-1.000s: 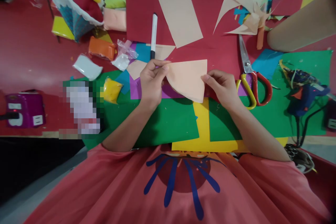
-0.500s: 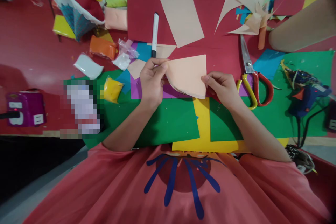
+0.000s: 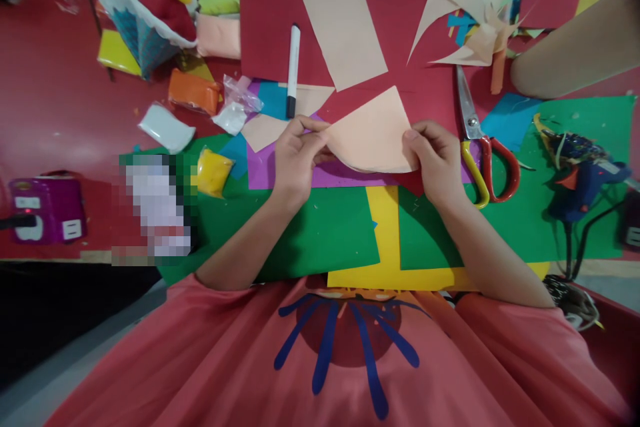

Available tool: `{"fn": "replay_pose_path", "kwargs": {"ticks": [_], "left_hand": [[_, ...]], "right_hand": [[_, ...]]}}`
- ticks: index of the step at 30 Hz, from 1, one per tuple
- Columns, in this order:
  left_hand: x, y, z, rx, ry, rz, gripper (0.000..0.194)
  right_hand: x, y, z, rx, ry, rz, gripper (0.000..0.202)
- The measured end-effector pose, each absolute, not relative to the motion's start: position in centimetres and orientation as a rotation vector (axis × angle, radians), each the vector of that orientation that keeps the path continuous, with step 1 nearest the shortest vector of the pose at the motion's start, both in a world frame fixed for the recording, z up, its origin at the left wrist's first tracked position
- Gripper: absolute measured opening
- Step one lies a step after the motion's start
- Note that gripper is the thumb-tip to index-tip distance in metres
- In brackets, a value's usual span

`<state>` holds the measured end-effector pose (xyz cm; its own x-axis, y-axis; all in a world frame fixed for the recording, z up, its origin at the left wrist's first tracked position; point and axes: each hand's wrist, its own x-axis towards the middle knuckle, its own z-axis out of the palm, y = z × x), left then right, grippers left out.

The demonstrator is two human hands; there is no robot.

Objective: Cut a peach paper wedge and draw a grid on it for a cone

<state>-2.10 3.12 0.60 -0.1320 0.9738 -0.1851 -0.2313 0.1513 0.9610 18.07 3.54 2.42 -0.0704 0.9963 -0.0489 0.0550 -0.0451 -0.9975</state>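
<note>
Peach paper wedge (image 3: 373, 133), seen from the head camera, is hanging level between two bare hands, above a purple sheet (image 3: 260, 170) and in front of the person's chest. The left hand (image 3: 295, 160) is pinching its narrow left corner between thumb and fingers; the right hand (image 3: 440, 160) is clamping thumb and fingers together on its right edge. One corner is pointing away from the person, and the curved edge is facing the body.

Shaping is looking well along: the curve is appearing cut, and more than one layer is showing along it. Those layers are sitting slightly apart there, so that edge is seeming unfastened. Whether they are joined elsewhere, and how much work is remaining, cannot be told.

Scissors (image 3: 471, 123) are lying just beyond the right hand, near curved peach offcuts (image 3: 480, 47). A capped marker (image 3: 294, 63) is resting beyond the left hand, beside a long peach strip (image 3: 345, 33). Farther right, a blue glue gun (image 3: 580, 190) is standing unheld.
</note>
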Motion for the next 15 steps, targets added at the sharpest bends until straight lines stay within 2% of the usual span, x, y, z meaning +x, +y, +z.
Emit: {"fn": "replay_pose_path", "kwargs": {"ticks": [5,9,15], "left_hand": [[-2.3,3.3,1.1,0.945,1.200,1.085,0.009],[-2.6,3.3,1.6,1.054,1.113,0.937,0.006],[-2.3,2.7,2.5,1.329,1.177,0.801,0.033]], "right_hand": [[18.5,3.9,2.1,-1.319,-1.286,1.184,0.025],[18.5,3.5,2.7,-1.244,-1.488,1.396,0.023],[18.0,3.0,3.1,-1.188,-1.717,1.520,0.021]]}}
